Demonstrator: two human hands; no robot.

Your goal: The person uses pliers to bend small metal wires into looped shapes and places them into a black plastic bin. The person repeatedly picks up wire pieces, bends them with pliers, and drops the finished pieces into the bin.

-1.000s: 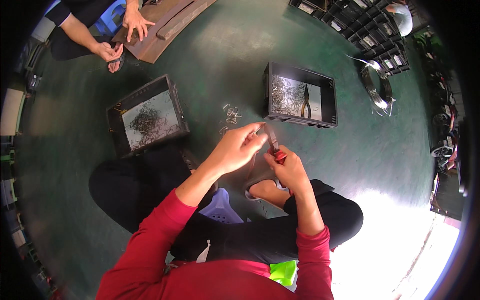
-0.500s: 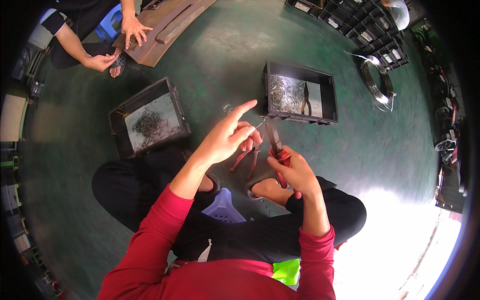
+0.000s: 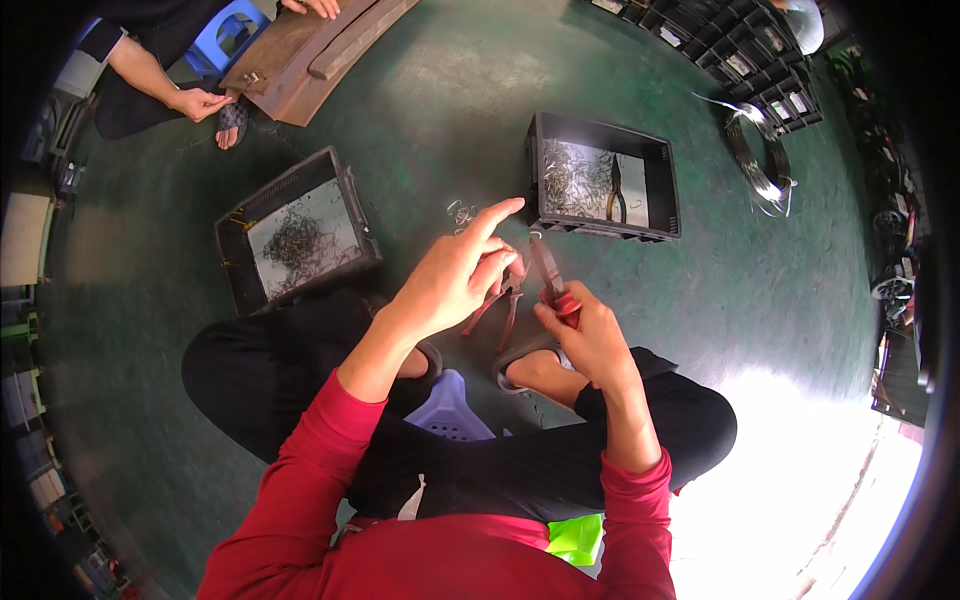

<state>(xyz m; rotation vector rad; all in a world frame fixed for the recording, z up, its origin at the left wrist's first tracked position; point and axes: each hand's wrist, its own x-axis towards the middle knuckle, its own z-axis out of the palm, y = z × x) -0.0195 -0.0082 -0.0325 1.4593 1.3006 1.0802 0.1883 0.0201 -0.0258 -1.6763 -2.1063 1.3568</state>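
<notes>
My right hand is wrapped round the red grips of a pair of pliers, their dark jaws pointing up and away. A small bent wire hook shows at the jaw tips. Just left of the jaws is my left hand, its index finger stretched out and thumb pressed to the other fingers; what they pinch, if anything, is hidden. Beneath it, a second pair of red-handled pliers lies on the floor, partly covered. Beyond my left hand sit several small bent wire pieces.
A black crate at left holds many wire pieces; another black crate ahead holds wire pieces and pliers. A wire coil lies near stacked black crates. A co-worker's hand is beside a brown board.
The wire that showed by my left fingertips is no longer visible there; a small hook now shows at the pliers' tips. The co-worker's other hand has moved up along the board.
</notes>
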